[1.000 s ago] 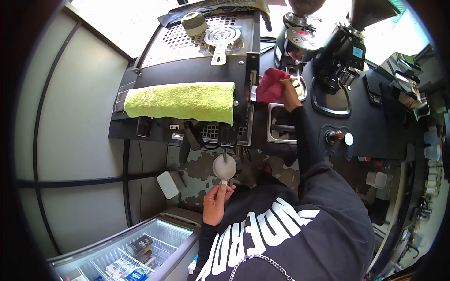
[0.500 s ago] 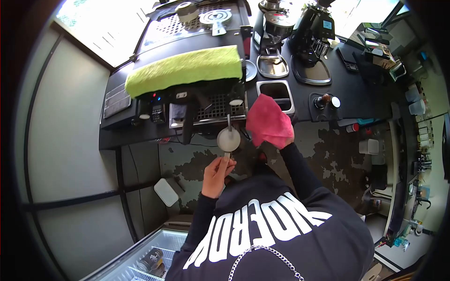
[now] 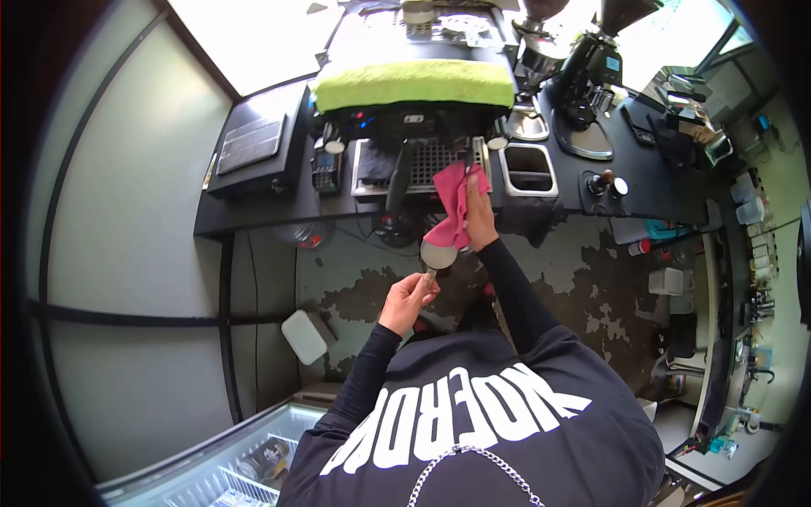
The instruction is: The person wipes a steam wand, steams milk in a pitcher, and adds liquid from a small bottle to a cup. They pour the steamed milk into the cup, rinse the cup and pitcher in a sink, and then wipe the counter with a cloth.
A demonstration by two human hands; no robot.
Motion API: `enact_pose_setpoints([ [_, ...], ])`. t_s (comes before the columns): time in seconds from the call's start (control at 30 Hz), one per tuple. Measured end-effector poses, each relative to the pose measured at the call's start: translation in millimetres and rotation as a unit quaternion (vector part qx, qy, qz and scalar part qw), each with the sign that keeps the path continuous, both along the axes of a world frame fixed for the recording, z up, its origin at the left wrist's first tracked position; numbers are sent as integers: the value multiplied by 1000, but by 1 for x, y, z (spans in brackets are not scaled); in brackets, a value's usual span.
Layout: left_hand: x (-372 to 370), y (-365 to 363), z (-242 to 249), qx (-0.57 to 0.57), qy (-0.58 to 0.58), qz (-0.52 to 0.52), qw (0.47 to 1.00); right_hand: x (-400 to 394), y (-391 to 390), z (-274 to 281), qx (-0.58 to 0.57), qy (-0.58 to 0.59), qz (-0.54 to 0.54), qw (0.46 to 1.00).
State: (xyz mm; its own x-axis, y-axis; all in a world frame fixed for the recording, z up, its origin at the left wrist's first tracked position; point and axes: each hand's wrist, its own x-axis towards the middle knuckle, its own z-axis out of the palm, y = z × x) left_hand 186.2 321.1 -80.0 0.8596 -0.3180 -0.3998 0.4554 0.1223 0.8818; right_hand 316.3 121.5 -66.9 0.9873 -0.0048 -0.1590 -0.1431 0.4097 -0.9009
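My left hand (image 3: pixel 411 299) is closed on the handle of a small round metal pitcher (image 3: pixel 438 256), held just in front of the espresso machine. A pink cloth (image 3: pixel 454 203) is in my right hand (image 3: pixel 480 213), spread around the machine's right steam wand, which it mostly hides. The cloth's lower end hangs at the pitcher's rim. Behind the cloth lies the drip tray (image 3: pixel 435 166) with its grid. The pitcher's contents are too small to make out.
A yellow-green towel (image 3: pixel 414 83) lies on the machine. Right of it are a metal bin (image 3: pixel 528 169), a grinder (image 3: pixel 581 93) and a tamper (image 3: pixel 600 181). A card terminal (image 3: pixel 326 166) stands left; an open fridge (image 3: pixel 203 460) is at lower left.
My right hand has brought the pink cloth left and onto the wand. The pitcher in my left hand sits slightly lower relative to the machine. The view has shifted.
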Motion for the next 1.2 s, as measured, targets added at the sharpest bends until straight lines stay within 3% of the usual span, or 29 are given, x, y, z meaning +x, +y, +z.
enact_pose_setpoints([
  [0.07, -11, 16, -4, 17, -28, 2, 999, -8, 18, -10, -108, -5, -155, 982],
  [0.2, -37, 43, 5, 83, -53, 17, 995, -12, 18, -16, -53, -51, -149, 986],
  [0.3, -53, 55, 18, 89, -74, 60, 992, -3, 15, -5, -86, -88, -150, 981],
  [0.33, -58, 60, 30, 122, -80, 51, 988, 3, 27, 5, -106, -91, -251, 958],
  [0.47, -71, 67, 36, 112, -81, 112, 984, 8, 9, -9, -45, -52, -160, 985],
  [0.57, -75, 75, 37, 114, -77, 110, 984, -13, 20, -1, -101, -78, -183, 975],
  [0.63, -74, 77, 38, 99, -75, 107, 986, -23, 12, -20, -84, -58, -125, 987],
  [0.7, -74, 78, 42, 101, -47, 92, 990, -35, 17, -20, -10, -17, -114, 993],
  [0.77, -72, 79, 40, 92, -47, 89, 991, -53, 6, -45, -17, -22, -78, 997],
  [0.83, -71, 77, 37, 76, -49, 81, 993, -79, -7, -78, 109, 108, 26, 988],
  [0.87, -71, 75, 34, 68, -50, 103, 991, -88, -19, -83, 99, 104, 18, 989],
  [0.93, -70, 71, 33, 49, -52, 127, 989, -99, -44, -79, 328, 109, -52, 937],
  [1.03, -69, 66, 35, 39, -49, 135, 989, -92, -95, -31, 356, 46, -19, 933],
  [1.2, -65, 59, 35, 59, -67, 137, 987, -18, -111, 13, 286, 43, -25, 957],
])
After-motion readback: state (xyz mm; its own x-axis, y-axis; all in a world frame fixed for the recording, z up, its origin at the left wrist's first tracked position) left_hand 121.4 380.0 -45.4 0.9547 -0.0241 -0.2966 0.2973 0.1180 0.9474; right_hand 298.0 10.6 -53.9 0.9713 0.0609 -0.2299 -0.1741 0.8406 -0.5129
